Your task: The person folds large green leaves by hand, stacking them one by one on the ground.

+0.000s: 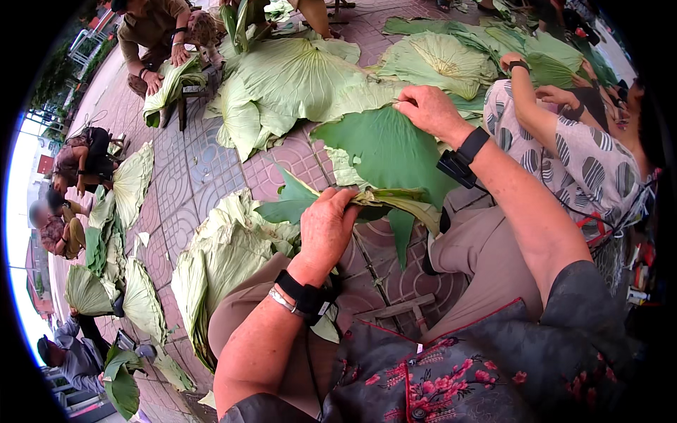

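Observation:
Between my hands spreads a large green lotus leaf (394,145), its darker face turned up and its edge ragged. My left hand (328,224) is closed around a gathered, folded part of leaf near my knees, with pointed green flaps sticking out on both sides. At the leaf's far edge, my right hand (431,111) pinches the rim between thumb and fingers. Just beyond lies a broad heap of pale lotus leaves (301,79) on the paving. Beside my left knee stands a thick folded stack of pale leaves (227,254).
A co-worker in a patterned top (576,143) sits close on my right, arms over more leaves (550,58). Another person (158,42) presses folded leaves at the far left. Leaf piles (140,296) and people line the left side. A wooden stool part (396,309) shows below me.

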The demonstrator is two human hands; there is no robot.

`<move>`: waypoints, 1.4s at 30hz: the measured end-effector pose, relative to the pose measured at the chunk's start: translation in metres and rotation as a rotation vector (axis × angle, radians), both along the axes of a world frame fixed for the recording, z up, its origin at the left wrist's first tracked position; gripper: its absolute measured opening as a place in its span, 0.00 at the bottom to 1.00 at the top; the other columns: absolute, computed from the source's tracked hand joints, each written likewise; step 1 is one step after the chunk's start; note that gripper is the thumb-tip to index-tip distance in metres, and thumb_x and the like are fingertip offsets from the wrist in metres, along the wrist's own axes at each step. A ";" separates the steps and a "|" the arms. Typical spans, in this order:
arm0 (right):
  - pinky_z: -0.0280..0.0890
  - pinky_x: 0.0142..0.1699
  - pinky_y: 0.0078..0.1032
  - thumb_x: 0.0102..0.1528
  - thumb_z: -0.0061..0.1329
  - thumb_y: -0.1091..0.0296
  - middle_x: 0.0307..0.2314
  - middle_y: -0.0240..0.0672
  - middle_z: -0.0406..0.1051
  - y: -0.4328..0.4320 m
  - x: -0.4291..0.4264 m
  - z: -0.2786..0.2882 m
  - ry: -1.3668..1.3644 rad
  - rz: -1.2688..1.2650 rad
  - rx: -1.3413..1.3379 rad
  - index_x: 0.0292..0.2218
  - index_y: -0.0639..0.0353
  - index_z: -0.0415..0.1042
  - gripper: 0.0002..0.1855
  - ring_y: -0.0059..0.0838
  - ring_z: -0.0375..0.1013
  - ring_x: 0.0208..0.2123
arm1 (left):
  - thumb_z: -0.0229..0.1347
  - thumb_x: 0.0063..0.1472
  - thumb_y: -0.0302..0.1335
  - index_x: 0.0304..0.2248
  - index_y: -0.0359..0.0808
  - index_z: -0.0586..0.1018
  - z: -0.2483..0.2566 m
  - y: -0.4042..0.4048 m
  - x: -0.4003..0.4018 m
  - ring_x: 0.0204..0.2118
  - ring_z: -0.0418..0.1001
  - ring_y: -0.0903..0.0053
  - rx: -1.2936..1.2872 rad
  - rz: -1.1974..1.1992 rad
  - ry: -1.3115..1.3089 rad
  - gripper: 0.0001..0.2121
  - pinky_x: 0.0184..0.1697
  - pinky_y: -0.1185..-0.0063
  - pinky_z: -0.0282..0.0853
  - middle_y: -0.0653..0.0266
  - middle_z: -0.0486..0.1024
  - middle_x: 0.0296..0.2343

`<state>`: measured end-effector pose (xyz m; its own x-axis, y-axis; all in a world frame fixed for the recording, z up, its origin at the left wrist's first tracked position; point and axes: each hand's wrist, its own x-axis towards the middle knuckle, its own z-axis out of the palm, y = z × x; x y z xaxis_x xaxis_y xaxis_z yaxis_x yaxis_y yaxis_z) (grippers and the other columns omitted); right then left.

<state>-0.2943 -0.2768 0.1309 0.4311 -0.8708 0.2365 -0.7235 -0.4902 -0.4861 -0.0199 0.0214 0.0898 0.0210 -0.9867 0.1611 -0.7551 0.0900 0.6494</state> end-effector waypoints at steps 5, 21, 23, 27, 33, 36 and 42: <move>0.83 0.54 0.47 0.74 0.71 0.64 0.44 0.42 0.86 0.055 0.038 0.038 -0.151 0.266 -0.388 0.52 0.57 0.91 0.10 0.54 0.89 0.49 | 0.74 0.76 0.28 0.60 0.43 0.94 -0.002 0.015 -0.002 0.47 0.92 0.45 -0.074 0.009 -0.008 0.16 0.50 0.52 0.87 0.56 0.90 0.47; 0.83 0.56 0.32 0.76 0.70 0.68 0.42 0.34 0.93 0.101 0.058 0.004 -0.358 0.717 0.630 0.55 0.65 0.95 0.13 0.23 0.89 0.45 | 0.78 0.71 0.23 0.60 0.43 0.96 0.000 0.013 0.006 0.53 0.96 0.53 -0.250 0.103 -0.088 0.19 0.54 0.60 0.91 0.50 0.82 0.78; 0.83 0.56 0.31 0.77 0.70 0.67 0.42 0.32 0.93 0.099 0.056 0.008 -0.361 0.722 0.719 0.56 0.64 0.95 0.13 0.21 0.89 0.45 | 0.77 0.72 0.23 0.59 0.42 0.95 0.002 0.014 0.009 0.52 0.95 0.52 -0.197 0.057 -0.076 0.18 0.53 0.60 0.91 0.54 0.88 0.70; 0.82 0.61 0.29 0.79 0.69 0.65 0.47 0.31 0.94 0.088 0.048 0.020 -0.314 0.706 0.905 0.61 0.64 0.94 0.16 0.19 0.87 0.50 | 0.77 0.73 0.22 0.58 0.39 0.95 -0.001 0.013 0.006 0.50 0.95 0.52 -0.209 0.067 0.006 0.16 0.52 0.61 0.90 0.57 0.92 0.57; 0.83 0.69 0.38 0.66 0.82 0.60 0.61 0.42 0.90 0.096 0.044 0.032 -0.034 0.826 0.619 0.76 0.60 0.83 0.42 0.38 0.90 0.59 | 0.79 0.74 0.20 0.57 0.34 0.95 -0.002 0.006 0.013 0.45 0.94 0.62 -0.246 0.119 0.189 0.15 0.51 0.68 0.88 0.55 0.93 0.50; 0.85 0.64 0.42 0.62 0.81 0.64 0.57 0.48 0.91 0.112 0.047 0.018 -0.031 0.734 0.365 0.75 0.59 0.82 0.44 0.48 0.93 0.56 | 0.79 0.74 0.21 0.58 0.33 0.94 0.007 0.002 0.007 0.43 0.94 0.65 -0.253 0.152 0.208 0.16 0.50 0.68 0.88 0.55 0.93 0.50; 0.84 0.59 0.37 0.66 0.73 0.75 0.46 0.44 0.92 0.105 0.057 0.014 -0.243 0.609 0.253 0.62 0.63 0.87 0.24 0.36 0.93 0.48 | 0.74 0.79 0.18 0.68 0.31 0.85 -0.013 -0.007 0.014 0.54 0.98 0.58 -0.180 0.131 0.423 0.23 0.58 0.66 0.93 0.49 0.90 0.61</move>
